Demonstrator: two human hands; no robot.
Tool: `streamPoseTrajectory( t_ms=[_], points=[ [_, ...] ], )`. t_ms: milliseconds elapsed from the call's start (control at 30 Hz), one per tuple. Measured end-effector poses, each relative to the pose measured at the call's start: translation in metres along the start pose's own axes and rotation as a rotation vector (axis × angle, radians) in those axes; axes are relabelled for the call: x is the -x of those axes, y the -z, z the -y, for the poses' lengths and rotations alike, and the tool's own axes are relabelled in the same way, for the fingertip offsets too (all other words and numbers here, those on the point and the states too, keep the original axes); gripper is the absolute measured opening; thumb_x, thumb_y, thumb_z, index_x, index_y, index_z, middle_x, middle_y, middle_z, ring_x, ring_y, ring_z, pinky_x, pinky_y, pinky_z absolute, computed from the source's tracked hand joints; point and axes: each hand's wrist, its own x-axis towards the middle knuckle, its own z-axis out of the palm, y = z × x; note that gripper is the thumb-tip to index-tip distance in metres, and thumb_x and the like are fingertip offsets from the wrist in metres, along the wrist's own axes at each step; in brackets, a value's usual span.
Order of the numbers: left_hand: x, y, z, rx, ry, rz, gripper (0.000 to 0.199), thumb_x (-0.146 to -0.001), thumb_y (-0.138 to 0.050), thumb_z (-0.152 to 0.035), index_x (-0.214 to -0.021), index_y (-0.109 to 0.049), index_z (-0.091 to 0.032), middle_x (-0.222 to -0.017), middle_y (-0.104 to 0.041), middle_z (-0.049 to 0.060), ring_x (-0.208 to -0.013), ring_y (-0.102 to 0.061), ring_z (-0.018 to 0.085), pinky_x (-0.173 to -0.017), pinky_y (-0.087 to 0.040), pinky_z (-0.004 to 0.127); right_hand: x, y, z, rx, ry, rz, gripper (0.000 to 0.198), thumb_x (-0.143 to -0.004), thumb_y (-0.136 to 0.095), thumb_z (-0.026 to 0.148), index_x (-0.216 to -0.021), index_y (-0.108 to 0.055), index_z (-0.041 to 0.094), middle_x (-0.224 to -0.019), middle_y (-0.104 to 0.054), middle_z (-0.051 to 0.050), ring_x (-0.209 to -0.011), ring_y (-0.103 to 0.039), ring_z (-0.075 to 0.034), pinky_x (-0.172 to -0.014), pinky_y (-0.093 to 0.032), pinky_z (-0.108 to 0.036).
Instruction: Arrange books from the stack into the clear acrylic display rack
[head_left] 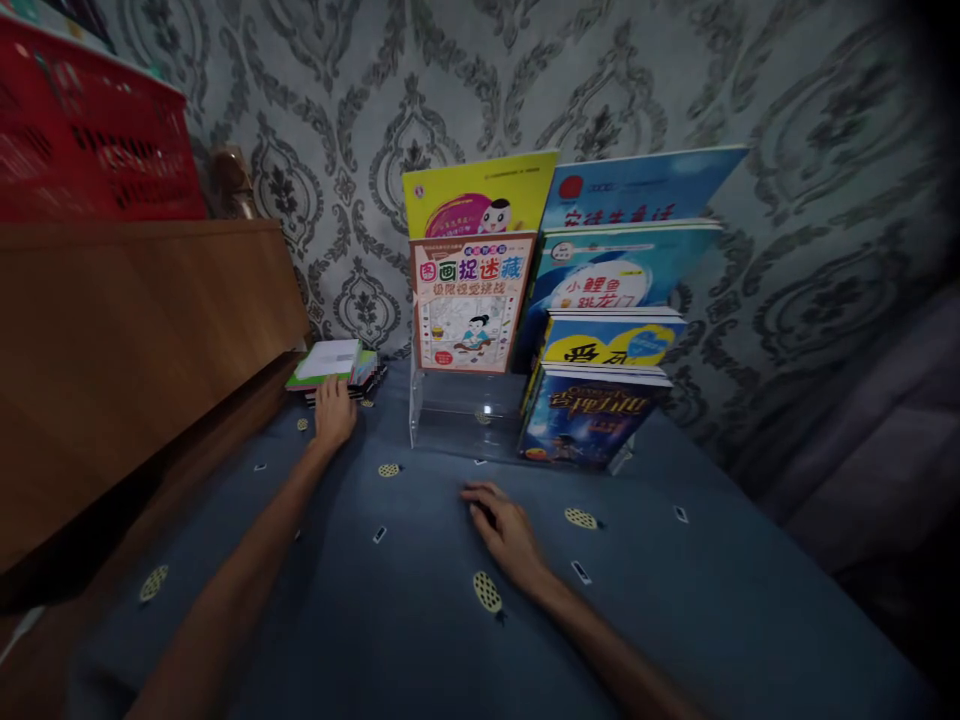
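Note:
My left hand (335,412) reaches to a small stack of books (324,362) lying flat at the back left. Its fingers rest over the stack's front edge, slightly apart; the thumb is hidden. My right hand (508,530) hovers over or rests on the blue cloth with loosely curled fingers, holding nothing. It is just in front of a clear plastic stand (454,425). In the stand's left column, an orange-brown picture book (472,310) stands before a yellow book (484,190). Along the right column, several books step down to a dark blue book (585,415) at the front.
The blue cloth (390,610) with a pineapple print covers the surface. To the left stands a wooden cabinet (135,360) with a red plastic basket (97,140) on top. A patterned wall (360,120) rises directly behind the stand.

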Motion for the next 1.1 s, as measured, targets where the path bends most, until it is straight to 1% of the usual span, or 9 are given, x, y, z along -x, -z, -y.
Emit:
streamPoseTrajectory(
  t_ms=[167, 267, 367, 533, 633, 733, 867, 967, 1100],
  points=[
    [-0.036, -0.008, 0.018, -0.119, 0.012, 0.118, 0.06, -0.092, -0.052, -0.033, -0.144, -0.045, -0.004, -0.159, -0.036, 0.026, -0.153, -0.022, 0.039, -0.12, -0.021, 0.059, 0.001, 0.001, -0.003, 0.003, 0.011, -0.004, 0.031, -0.092, -0.048, 0.024, -0.108, -0.075, 0.022, -0.122, -0.071, -0.013, -0.114, -0.067, -0.027, -0.1, -0.053, -0.048],
    [-0.057, -0.012, 0.026, -0.145, 0.033, 0.2, 0.057, -0.098, -0.043, -0.045, -0.143, -0.05, -0.011, -0.155, -0.044, 0.022, -0.15, -0.029, 0.039, -0.117, -0.025, 0.063, 0.0, 0.002, -0.001, -0.005, -0.006, 0.025, 0.032, -0.093, -0.047, 0.024, -0.109, -0.074, 0.022, -0.122, -0.071, -0.013, -0.114, -0.067, -0.027, -0.1, -0.053, -0.047],
    [-0.077, -0.012, 0.033, -0.153, 0.048, 0.265, 0.051, -0.103, -0.029, -0.043, -0.139, -0.055, -0.016, -0.15, -0.052, 0.018, -0.146, -0.038, 0.035, -0.115, -0.029, 0.063, 0.0, 0.004, 0.0, -0.011, -0.018, 0.04, 0.033, -0.095, -0.046, 0.025, -0.11, -0.074, 0.022, -0.122, -0.071, -0.014, -0.115, -0.067, -0.028, -0.1, -0.053, -0.049],
    [-0.098, -0.007, 0.041, -0.176, 0.068, 0.336, 0.053, -0.105, -0.023, -0.042, -0.142, -0.052, -0.017, -0.15, -0.051, 0.021, -0.142, -0.044, 0.034, -0.11, -0.034, 0.065, -0.001, 0.007, 0.001, -0.025, -0.025, 0.049, 0.031, -0.096, -0.046, 0.028, -0.109, -0.074, 0.024, -0.123, -0.071, -0.013, -0.115, -0.067, -0.028, -0.1, -0.053, -0.05],
    [-0.091, -0.002, 0.042, -0.189, 0.036, 0.362, 0.054, -0.105, -0.025, -0.048, -0.141, -0.051, -0.018, -0.149, -0.051, 0.021, -0.14, -0.045, 0.034, -0.11, -0.031, 0.068, -0.001, 0.009, 0.003, -0.034, -0.026, 0.058, 0.031, -0.096, -0.047, 0.028, -0.109, -0.074, 0.024, -0.124, -0.07, -0.012, -0.116, -0.067, -0.028, -0.101, -0.053, -0.049],
    [-0.07, 0.005, 0.041, -0.2, -0.019, 0.368, 0.051, -0.105, -0.029, -0.049, -0.14, -0.051, -0.019, -0.148, -0.051, 0.02, -0.14, -0.044, 0.034, -0.112, -0.027, 0.07, -0.002, 0.008, 0.002, -0.035, -0.019, 0.045, 0.03, -0.095, -0.047, 0.026, -0.108, -0.075, 0.024, -0.122, -0.071, -0.012, -0.114, -0.068, -0.028, -0.1, -0.054, -0.048],
    [-0.042, 0.016, 0.041, -0.254, -0.123, 0.351, 0.053, -0.1, -0.044, -0.05, -0.142, -0.047, -0.019, -0.142, -0.054, 0.021, -0.133, -0.048, 0.037, -0.111, -0.028, 0.069, 0.001, 0.005, -0.002, -0.02, -0.022, 0.033, 0.031, -0.095, -0.047, 0.027, -0.109, -0.074, 0.022, -0.124, -0.07, -0.013, -0.115, -0.067, -0.028, -0.101, -0.052, -0.049],
    [-0.037, 0.019, 0.042, -0.325, -0.149, 0.32, 0.054, -0.097, -0.052, -0.038, -0.146, -0.043, -0.016, -0.143, -0.051, 0.023, -0.134, -0.046, 0.038, -0.111, -0.031, 0.067, 0.002, 0.005, -0.003, -0.009, -0.041, 0.047, 0.032, -0.095, -0.046, 0.028, -0.109, -0.074, 0.022, -0.125, -0.069, -0.013, -0.116, -0.066, -0.028, -0.101, -0.052, -0.05],
    [-0.045, 0.017, 0.041, -0.335, -0.117, 0.307, 0.05, -0.098, -0.042, -0.022, -0.148, -0.041, -0.016, -0.147, -0.05, 0.023, -0.136, -0.045, 0.037, -0.112, -0.026, 0.07, -0.004, 0.008, 0.014, -0.02, -0.038, 0.05, 0.031, -0.095, -0.047, 0.029, -0.104, -0.075, 0.022, -0.12, -0.072, -0.013, -0.114, -0.068, -0.028, -0.099, -0.054, -0.049]
  ],
)
